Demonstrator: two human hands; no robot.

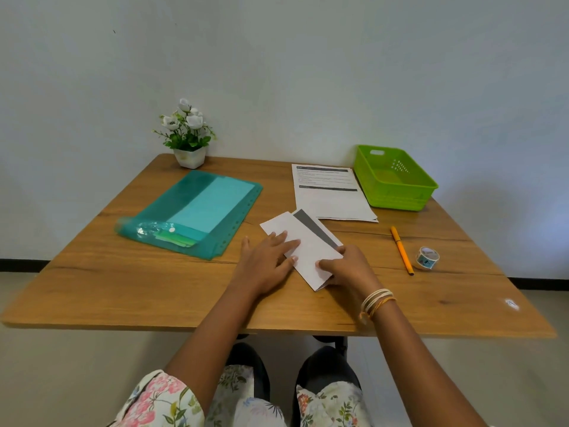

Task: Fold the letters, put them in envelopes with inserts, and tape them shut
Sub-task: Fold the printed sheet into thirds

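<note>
A folded white letter (303,241) with a dark grey band lies slanted on the wooden table (123,288) in front of me. My left hand (268,263) lies flat on its left half, fingers straight, pressing the paper down. My right hand (348,266) holds the letter's near right end, thumb on top and fingers curled under the edge. A stack of printed letters (329,195) lies beyond it. A roll of tape (427,257) stands at the right. A teal plastic folder (197,211) holding envelopes and small cards lies at the left.
A green plastic basket (394,180) stands at the back right beside the letter stack. An orange pen (401,250) lies between the letter and the tape. A small potted plant with white flowers (187,137) stands at the back left against the wall.
</note>
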